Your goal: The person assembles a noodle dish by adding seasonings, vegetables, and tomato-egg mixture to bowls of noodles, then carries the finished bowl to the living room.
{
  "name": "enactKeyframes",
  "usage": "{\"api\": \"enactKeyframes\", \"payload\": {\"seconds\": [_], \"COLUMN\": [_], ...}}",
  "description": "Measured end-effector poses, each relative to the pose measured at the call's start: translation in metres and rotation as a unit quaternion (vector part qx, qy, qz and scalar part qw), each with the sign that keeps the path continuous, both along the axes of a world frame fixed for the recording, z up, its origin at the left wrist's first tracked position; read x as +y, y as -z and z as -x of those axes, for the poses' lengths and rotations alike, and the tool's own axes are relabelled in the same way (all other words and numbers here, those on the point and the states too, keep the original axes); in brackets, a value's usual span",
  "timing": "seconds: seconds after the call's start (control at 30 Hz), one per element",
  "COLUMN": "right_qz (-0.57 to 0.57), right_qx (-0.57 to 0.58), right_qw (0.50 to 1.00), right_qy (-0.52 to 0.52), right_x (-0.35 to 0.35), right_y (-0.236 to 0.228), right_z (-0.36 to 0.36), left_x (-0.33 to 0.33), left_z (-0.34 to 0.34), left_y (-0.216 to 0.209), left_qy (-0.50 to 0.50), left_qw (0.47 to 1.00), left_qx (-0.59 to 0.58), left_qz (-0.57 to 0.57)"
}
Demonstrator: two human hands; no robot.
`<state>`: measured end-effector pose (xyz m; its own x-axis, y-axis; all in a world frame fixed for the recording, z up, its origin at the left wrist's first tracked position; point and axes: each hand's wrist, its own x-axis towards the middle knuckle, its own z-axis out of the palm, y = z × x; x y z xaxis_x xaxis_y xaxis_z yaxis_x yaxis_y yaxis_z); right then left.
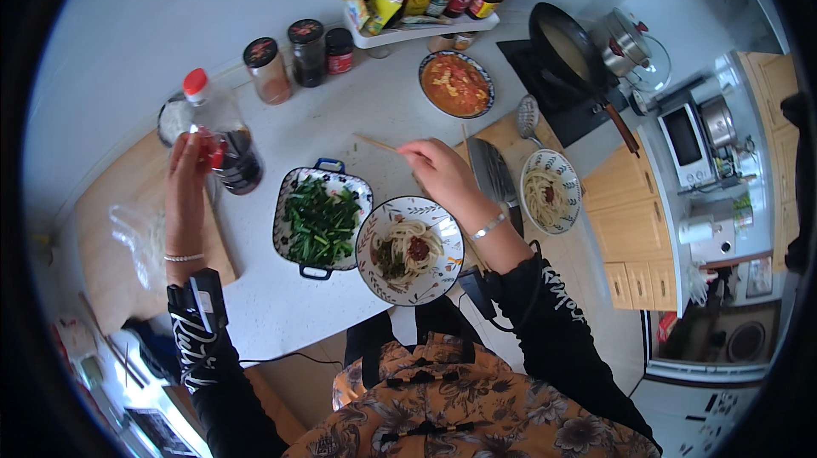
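My left hand is closed on the side of a large clear plastic bottle with a red cap and dark liquid in its lower part. The bottle stands roughly upright over the counter's left side. My right hand is closed, its fingertips at the end of thin wooden chopsticks pointing left. Below that hand sits a patterned bowl of noodles with dark red sauce and chopped greens. Touching it on the left is a square blue-handled dish of cooked leafy greens.
Behind are lidded jars, a bowl of tomato and egg, and a rack of bottles. To the right lie a cleaver, a slotted ladle, a second noodle bowl and a wok. A wooden board is at left.
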<state>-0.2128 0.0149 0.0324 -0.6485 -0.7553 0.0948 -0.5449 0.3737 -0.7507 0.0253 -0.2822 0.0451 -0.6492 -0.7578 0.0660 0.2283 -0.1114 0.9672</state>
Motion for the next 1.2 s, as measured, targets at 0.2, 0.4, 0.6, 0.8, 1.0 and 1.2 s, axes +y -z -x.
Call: {"api": "enactKeyframes", "payload": {"seconds": [0.2,0.4,0.6,0.8,1.0,1.2], "right_qz": [-0.105,-0.205,-0.183,-0.172,-0.097,-0.031], "right_qx": [0.023,0.059,0.102,0.112,0.196,0.165], "right_qw": [0.979,0.953,0.970,0.976,0.974,0.986], "right_qy": [0.176,0.215,0.122,0.076,0.052,0.020], "right_x": [0.090,0.100,0.044,0.013,0.019,0.025], "right_y": [0.071,0.095,0.103,0.111,0.086,0.049], "right_z": [0.053,0.057,0.056,0.057,0.059,0.046], "left_x": [-0.082,-0.135,-0.169,-0.156,-0.060,0.098], "left_z": [0.034,0.060,0.071,0.071,0.066,0.137], "left_y": [0.067,0.109,0.128,0.125,0.081,0.049], "left_qy": [-0.025,-0.071,-0.005,-0.172,-0.289,0.109], "left_qw": [0.995,0.987,0.989,0.979,0.956,0.783], "left_qx": [0.089,0.138,0.149,0.109,-0.032,-0.168], "left_qz": [-0.030,-0.049,-0.023,-0.022,0.044,0.589]}}
